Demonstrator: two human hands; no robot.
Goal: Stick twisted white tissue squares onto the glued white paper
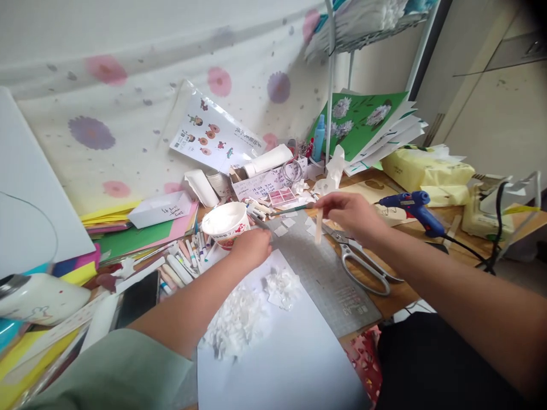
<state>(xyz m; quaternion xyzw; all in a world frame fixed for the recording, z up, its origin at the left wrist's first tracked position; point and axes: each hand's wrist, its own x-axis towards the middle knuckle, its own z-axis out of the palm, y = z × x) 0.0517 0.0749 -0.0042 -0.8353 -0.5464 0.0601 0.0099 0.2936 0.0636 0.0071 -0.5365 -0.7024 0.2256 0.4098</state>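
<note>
My right hand (348,213) is closed in a pinch over the grey cutting mat (329,290), with a pale narrow strip (318,228) hanging from its fingers. A thin dark stick (294,209) ends near those fingertips; whether they touch it I cannot tell. My left hand (253,247) is curled closed beside a white paper tub (226,219); what it holds, if anything, is hidden. Below it, a large ruffled white paper flower (237,324) and a smaller one (282,287) lie on a white sheet (282,353). Small paper squares (281,229) lie on the mat.
Silver-handled scissors (363,267) lie right of the mat, below a blue glue gun (405,205) with its cable. Several markers (183,265), a phone (139,299) and a white bottle (47,299) crowd the left. A green flower picture (359,122) leans behind the rack post.
</note>
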